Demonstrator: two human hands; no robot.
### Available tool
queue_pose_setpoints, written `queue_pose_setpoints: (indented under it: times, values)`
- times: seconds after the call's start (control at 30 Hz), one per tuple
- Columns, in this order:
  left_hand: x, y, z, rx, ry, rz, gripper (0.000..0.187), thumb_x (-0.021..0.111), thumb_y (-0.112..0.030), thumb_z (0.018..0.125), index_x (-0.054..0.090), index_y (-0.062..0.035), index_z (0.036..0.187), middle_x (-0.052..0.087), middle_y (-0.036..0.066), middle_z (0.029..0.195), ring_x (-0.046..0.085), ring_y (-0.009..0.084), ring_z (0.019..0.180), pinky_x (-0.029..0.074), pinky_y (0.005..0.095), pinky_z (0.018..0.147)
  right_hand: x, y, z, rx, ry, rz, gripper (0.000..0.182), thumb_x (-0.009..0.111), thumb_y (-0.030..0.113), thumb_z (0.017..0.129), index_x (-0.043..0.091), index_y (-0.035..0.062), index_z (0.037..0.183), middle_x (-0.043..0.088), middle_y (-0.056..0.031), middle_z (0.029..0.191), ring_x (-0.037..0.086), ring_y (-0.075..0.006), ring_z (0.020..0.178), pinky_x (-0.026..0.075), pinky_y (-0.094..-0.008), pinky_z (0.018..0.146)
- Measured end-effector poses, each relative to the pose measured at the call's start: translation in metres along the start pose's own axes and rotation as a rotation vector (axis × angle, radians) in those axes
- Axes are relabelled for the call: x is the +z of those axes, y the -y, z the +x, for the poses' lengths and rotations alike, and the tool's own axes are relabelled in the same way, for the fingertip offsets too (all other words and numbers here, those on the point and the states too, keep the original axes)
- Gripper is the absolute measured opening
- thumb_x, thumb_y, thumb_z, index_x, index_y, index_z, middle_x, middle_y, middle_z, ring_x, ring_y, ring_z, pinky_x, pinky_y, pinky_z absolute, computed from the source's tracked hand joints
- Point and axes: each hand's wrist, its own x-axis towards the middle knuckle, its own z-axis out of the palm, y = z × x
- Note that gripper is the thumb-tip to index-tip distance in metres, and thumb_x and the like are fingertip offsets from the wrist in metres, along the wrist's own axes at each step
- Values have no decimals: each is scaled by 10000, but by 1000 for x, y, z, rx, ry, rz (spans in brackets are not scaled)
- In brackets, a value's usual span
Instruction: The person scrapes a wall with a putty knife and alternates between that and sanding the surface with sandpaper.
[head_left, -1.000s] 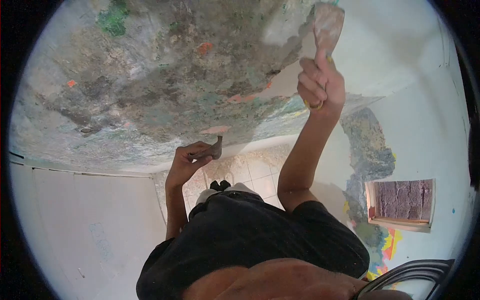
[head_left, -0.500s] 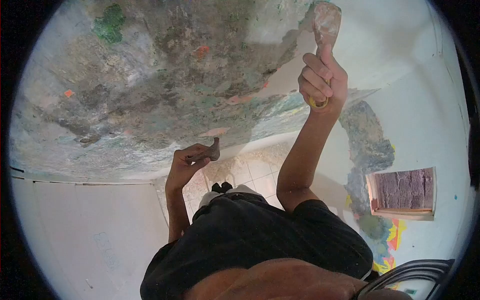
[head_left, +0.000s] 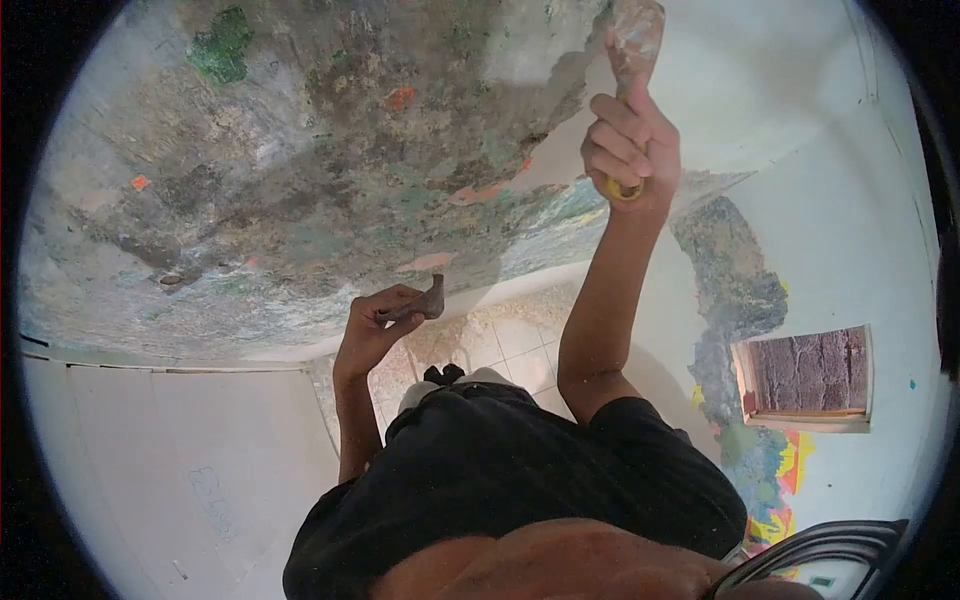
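Note:
My right hand [head_left: 632, 150] is closed around the handle of a putty knife [head_left: 636, 42], its wide blade smeared with pale material and held up against the wall. A yellow end of the handle shows below my fingers. Lower down, my left hand [head_left: 378, 325] pinches a dark, curved scraper-like piece [head_left: 425, 302] between thumb and fingers. Before both hands spreads the wall [head_left: 360, 180], patchy grey and brown with bits of green and orange, next to a smooth whitish area.
A small square opening [head_left: 808, 378] with rough brick behind it is at the right. Pale floor tiles [head_left: 515, 345] show below. A white panel [head_left: 200, 450] stands at the lower left. Dark cables [head_left: 820, 560] lie at the lower right.
My right hand and the putty knife have moved slightly left and up along the wall. My left hand has hardly moved.

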Motion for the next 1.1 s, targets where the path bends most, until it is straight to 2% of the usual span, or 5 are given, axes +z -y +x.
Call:
queue_pose_setpoints:
  times: [0.23,0.33,0.67,0.77,1.1]
  values:
    - [1,2,-8,21,-6,17,204,716,79,792,735,13,984,679,71,1011,617,148,934,481,280,814,7,3,8,-18,-91,-27,384,323,252,1077,416,200,1445,465,-3,682,422,-97,435,354,-233,378]
    - [-2,6,-6,59,-13,44,203,713,87,787,735,16,976,678,66,1005,615,147,926,479,279,811,-2,-5,4,-16,23,15,464,271,259,1083,254,130,1528,443,-52,692,396,-112,440,355,-226,340]
    - [7,0,-17,3,-44,60,229,714,98,776,732,22,992,680,72,1015,617,151,928,483,282,811,7,6,-1,26,5,127,464,269,248,1085,236,145,1536,441,-49,685,390,-107,412,348,-226,340]
    - [9,6,-18,21,-18,57,239,711,101,781,728,24,1008,683,81,1025,624,155,933,486,279,820,2,-4,-3,-27,-46,-76,462,272,242,1084,236,155,1537,449,-46,696,403,-106,419,345,-225,340]
    - [7,6,-29,46,-79,37,215,711,80,796,721,34,1006,678,65,1020,614,134,934,483,275,820,1,0,6,-41,-4,-81,432,273,242,1083,316,144,1502,448,-43,683,408,-112,430,335,-236,344]
